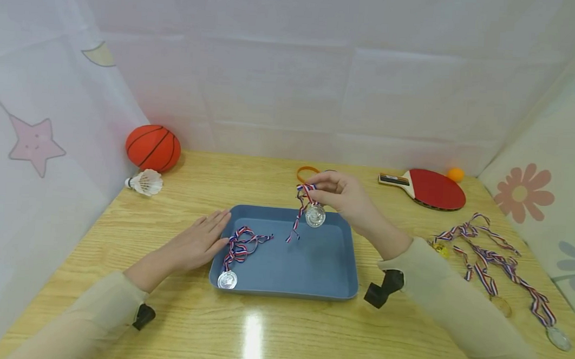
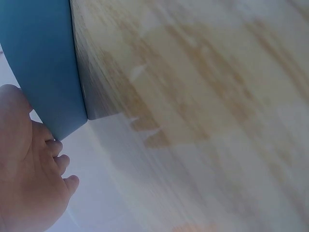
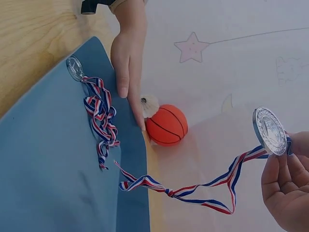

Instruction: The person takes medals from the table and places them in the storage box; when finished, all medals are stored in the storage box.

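I see a bare left hand (image 2: 31, 176) up against a smooth-walled blue tray (image 2: 46, 58) on a shiny, brown-streaked pale wooden tabletop (image 2: 203, 92).

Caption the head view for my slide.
Right grip holds one medal over the tray; a second medal lies inside.

Sheet-walled tabletop booth: wood-grain table (image 1: 318, 333), creased cartoon-printed sheets (image 1: 52, 96) around.

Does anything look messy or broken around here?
Nothing looks spilled or broken. The medals on the table at right look untidy, their striped ribbons twisted and sprawling. The tray also holds a medal whose ribbon is bunched up.
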The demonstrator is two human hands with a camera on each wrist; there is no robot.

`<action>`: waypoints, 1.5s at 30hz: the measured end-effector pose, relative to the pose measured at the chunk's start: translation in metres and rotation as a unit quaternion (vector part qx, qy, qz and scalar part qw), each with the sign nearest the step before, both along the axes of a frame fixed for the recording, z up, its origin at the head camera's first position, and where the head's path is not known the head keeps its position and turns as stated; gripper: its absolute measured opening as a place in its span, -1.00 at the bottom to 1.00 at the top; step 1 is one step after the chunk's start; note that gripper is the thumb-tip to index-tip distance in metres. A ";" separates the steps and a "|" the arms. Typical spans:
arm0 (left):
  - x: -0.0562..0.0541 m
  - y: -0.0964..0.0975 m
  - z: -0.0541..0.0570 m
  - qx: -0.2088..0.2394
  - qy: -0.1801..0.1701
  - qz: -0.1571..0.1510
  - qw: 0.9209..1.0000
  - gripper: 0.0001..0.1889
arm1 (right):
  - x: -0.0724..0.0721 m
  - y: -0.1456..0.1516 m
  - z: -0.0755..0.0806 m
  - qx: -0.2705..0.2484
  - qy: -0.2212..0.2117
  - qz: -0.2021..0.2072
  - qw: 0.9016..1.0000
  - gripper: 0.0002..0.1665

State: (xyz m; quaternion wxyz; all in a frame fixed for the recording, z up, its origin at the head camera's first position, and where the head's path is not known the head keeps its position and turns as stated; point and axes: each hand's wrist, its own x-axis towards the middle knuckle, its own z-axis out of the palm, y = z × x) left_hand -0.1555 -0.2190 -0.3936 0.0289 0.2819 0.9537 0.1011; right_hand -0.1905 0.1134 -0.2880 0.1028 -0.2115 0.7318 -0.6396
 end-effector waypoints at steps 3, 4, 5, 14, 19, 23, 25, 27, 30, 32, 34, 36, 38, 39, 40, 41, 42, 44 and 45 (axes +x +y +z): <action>0.000 0.000 0.001 0.001 0.001 -0.001 1.000 -0.35 | -0.003 -0.014 -0.005 0.010 0.007 0.003 1.000 -0.71; 0.000 0.001 0.001 0.001 0.002 -0.001 1.000 -0.35 | -0.004 -0.019 -0.007 0.011 0.006 0.004 1.000 -0.71; 0.000 0.001 0.002 0.000 0.003 -0.001 1.000 -0.35 | -0.005 -0.024 -0.009 0.015 0.008 0.005 1.000 -0.72; 0.001 0.002 0.001 -0.003 0.003 0.001 1.000 -0.37 | -0.003 -0.061 -0.039 0.038 -0.033 0.015 0.999 -0.74; 0.001 0.002 0.002 0.000 0.005 0.001 1.000 -0.37 | 0.004 -0.071 -0.061 0.057 -0.046 0.044 0.996 -0.77; 0.002 0.002 0.002 0.002 0.004 0.001 1.000 -0.38 | 0.012 -0.076 -0.082 0.070 -0.075 0.064 0.993 -0.78; 0.002 0.002 0.002 0.002 0.004 0.001 1.000 -0.38 | 0.015 -0.079 -0.091 0.071 -0.089 0.069 0.991 -0.79; 0.002 0.002 0.001 0.002 0.005 0.001 1.000 -0.38 | 0.018 -0.082 -0.099 0.072 -0.101 0.071 0.990 -0.80; 0.001 0.002 0.001 0.001 0.007 0.001 1.000 -0.38 | 0.023 -0.086 -0.106 0.073 -0.120 0.073 0.987 -0.80; 0.001 0.002 0.000 0.002 0.006 0.001 1.000 -0.38 | 0.025 -0.088 -0.110 0.072 -0.132 0.074 0.986 -0.80; 0.001 0.002 0.001 0.002 0.007 0.001 1.000 -0.38 | 0.027 -0.090 -0.113 0.070 -0.144 0.076 0.984 -0.80; 0.001 0.002 0.001 0.002 0.007 0.001 1.000 -0.38 | 0.028 -0.092 -0.115 0.068 -0.150 0.081 0.983 -0.80; 0.001 0.002 0.001 0.002 0.008 0.001 1.000 -0.38 | 0.029 -0.094 -0.115 0.068 -0.154 0.086 0.982 -0.79; 0.001 0.002 0.001 0.002 0.009 0.000 1.000 -0.38 | 0.030 -0.095 -0.116 0.067 -0.156 0.088 0.982 -0.79; 0.000 0.002 0.000 0.000 0.009 0.000 1.000 -0.38 | 0.031 -0.095 -0.116 0.067 -0.157 0.090 0.981 -0.79; 0.000 0.002 0.000 0.000 0.009 0.000 1.000 -0.38 | 0.031 -0.096 -0.116 0.068 -0.157 0.091 0.981 -0.78; 0.000 0.002 0.000 -0.001 0.009 0.000 1.000 -0.38 | 0.032 -0.096 -0.116 0.070 -0.156 0.092 0.981 -0.78; 0.000 0.002 -0.001 -0.001 0.008 0.000 1.000 -0.38 | 0.033 -0.097 -0.116 0.070 -0.152 0.094 0.981 -0.77; 0.000 0.001 -0.001 -0.002 0.007 0.000 1.000 -0.38 | 0.033 -0.097 -0.116 0.070 -0.151 0.095 0.981 -0.77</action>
